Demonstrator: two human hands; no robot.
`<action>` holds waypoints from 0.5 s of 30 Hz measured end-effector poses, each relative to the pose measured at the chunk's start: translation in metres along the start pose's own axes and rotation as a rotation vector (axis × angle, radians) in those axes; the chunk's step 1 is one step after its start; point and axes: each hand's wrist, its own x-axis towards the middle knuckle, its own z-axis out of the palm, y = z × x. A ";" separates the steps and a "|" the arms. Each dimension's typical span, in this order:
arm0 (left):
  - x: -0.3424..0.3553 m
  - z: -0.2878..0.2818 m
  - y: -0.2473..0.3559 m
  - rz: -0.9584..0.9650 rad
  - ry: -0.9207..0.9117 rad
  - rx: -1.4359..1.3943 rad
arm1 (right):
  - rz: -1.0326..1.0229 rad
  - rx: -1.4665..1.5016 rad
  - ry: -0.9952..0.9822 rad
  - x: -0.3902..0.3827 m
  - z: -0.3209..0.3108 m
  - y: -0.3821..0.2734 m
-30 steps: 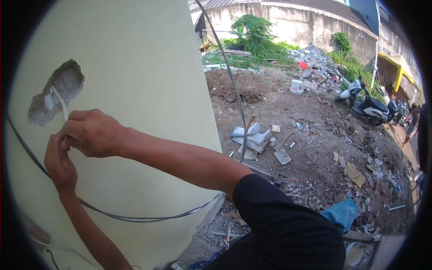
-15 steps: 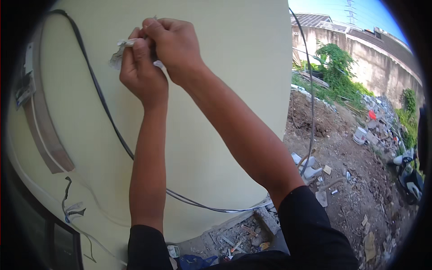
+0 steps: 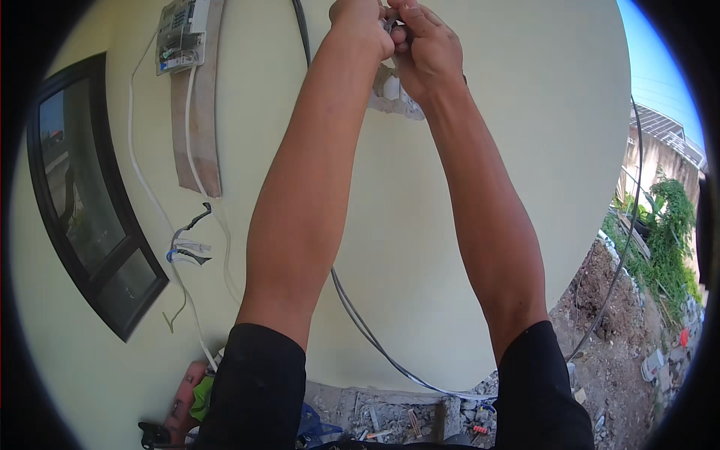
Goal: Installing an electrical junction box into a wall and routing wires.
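Observation:
Both my hands are raised at the top of the view, close together above a rough chipped opening (image 3: pixel 391 96) in the pale wall (image 3: pixel 397 225). My left hand (image 3: pixel 360 26) has its fingers closed, partly out of frame. My right hand (image 3: pixel 431 52) is beside it, fingers curled and pinched. Between them shows a small greyish item (image 3: pixel 389 27), too hidden to name. A white fitting (image 3: pixel 391 88) sits in the opening just below them. Dark cables (image 3: pixel 352 315) hang down the wall and loop along its foot.
A meter box (image 3: pixel 180 37) on a board (image 3: pixel 195 142), loose white cables (image 3: pixel 133 135) and a dark-framed window (image 3: pixel 90 187) are left. Rubble (image 3: pixel 405 420), a pink object (image 3: pixel 187 390) and a green bag (image 3: pixel 201 397) lie below. A dirt yard (image 3: pixel 615 337) with plants (image 3: pixel 667 240) is right.
The view has swung left, bringing in the window and meter box. My hands have risen above the opening, and my left hand has moved upward alongside my right.

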 end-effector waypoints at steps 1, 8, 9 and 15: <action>0.046 -0.026 0.009 0.015 0.379 0.063 | -0.003 0.069 -0.008 -0.002 0.021 0.013; 0.078 -0.027 0.015 -0.150 0.272 0.037 | 0.224 -0.153 0.137 0.009 0.010 -0.005; 0.083 -0.039 0.026 -0.231 0.145 0.059 | 0.153 -0.114 0.157 0.014 0.015 0.003; 0.087 -0.037 0.043 -0.340 0.230 0.270 | 0.060 -0.158 0.569 0.013 0.056 -0.004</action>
